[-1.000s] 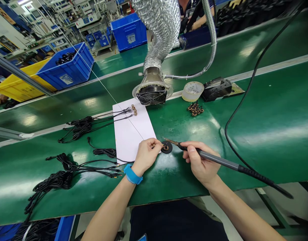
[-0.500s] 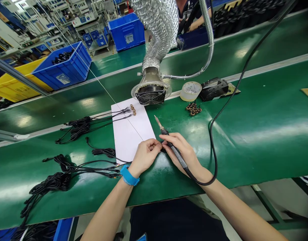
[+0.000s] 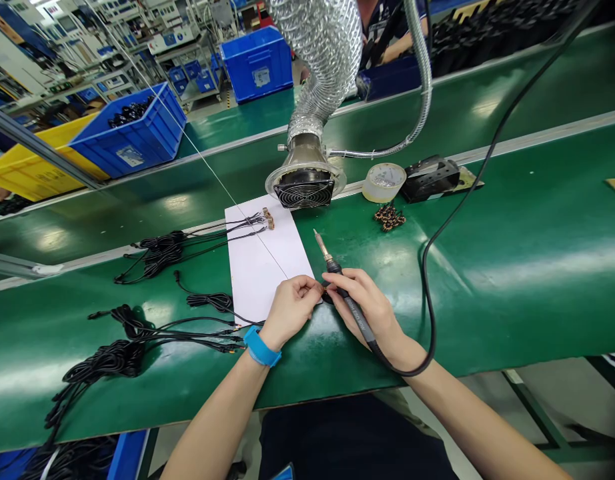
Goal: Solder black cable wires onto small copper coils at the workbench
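Observation:
My right hand (image 3: 370, 310) is wrapped round a soldering iron (image 3: 355, 310), whose tip points up and away from me. Its thumb and finger also come together close to my left hand (image 3: 293, 303). That left hand is closed in a pinch at the lower right corner of a white sheet (image 3: 267, 263). A thin wire (image 3: 222, 187) slants down from the upper left to its fingers. Between the fingertips of both hands is a small dark piece, mostly hidden. On the sheet lie cable ends (image 3: 245, 223) with small brass-coloured parts (image 3: 269, 219).
Bundles of black cable (image 3: 107, 360) lie at the left. A fume extractor (image 3: 305, 183) hangs beyond my hands. Behind to the right are a tape roll (image 3: 384, 183), a black metal holder (image 3: 430, 179) and a pile of small brass parts (image 3: 389, 217). The iron's cord (image 3: 425, 273) loops at the right.
The whole view has shifted slightly. The iron's tip has tilted a little; both hands stay close together with nearly the same grip.

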### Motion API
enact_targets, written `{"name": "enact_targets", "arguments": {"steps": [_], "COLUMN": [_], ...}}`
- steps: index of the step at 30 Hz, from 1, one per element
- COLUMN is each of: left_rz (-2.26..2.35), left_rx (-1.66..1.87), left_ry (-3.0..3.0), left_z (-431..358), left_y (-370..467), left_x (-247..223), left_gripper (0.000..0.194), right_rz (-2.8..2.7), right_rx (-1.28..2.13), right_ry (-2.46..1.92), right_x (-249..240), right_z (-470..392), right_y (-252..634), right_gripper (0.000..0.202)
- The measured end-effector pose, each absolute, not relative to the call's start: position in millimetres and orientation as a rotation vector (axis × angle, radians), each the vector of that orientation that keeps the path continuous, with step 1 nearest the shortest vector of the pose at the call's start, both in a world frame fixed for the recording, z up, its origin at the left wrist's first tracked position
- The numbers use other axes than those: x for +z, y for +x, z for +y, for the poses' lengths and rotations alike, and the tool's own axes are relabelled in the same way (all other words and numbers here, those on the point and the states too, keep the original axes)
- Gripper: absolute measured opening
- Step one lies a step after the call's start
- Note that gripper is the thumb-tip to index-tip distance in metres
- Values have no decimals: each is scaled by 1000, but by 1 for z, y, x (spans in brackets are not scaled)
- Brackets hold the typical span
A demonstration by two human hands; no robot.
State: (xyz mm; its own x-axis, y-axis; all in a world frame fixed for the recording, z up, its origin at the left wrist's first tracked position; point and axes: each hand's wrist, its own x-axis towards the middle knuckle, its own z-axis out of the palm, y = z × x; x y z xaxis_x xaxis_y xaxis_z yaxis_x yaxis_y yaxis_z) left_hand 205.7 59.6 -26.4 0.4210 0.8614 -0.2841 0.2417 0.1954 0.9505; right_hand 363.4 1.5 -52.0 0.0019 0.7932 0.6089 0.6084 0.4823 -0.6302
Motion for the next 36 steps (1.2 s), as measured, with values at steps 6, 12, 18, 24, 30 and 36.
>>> {"name": "enact_targets", "arguments": {"steps": [6, 12, 18, 24, 30, 36], "left_rz": [1157, 1200, 1190, 1182, 1188, 1177], "left_rx": [599, 620, 617, 626, 612, 602], "left_ry": [1333, 1375, 1394, 1421, 1437, 1431], "left_z": [59, 56, 53, 52, 53, 52], "left_y": [207, 208, 208, 208, 208, 206], "left_x": [-28, -29, -29, -28, -29, -30], "left_gripper": [21, 21, 21, 22, 23, 23], "right_rz": [-1409, -1146, -1119, -1191, -1244, -1200], "right_rx": [144, 35, 19, 41, 57, 72], "right_ry": [-1300, -1380, -1233, -1223, -1205, -1274], "right_x": [-44, -54, -55, -54, -54, -55], "right_z": [-8, -28, -28, -25, -25, -26], "right_y": [370, 380, 376, 376, 377, 376], "right_gripper": [33, 23, 28, 28, 25, 29]}}
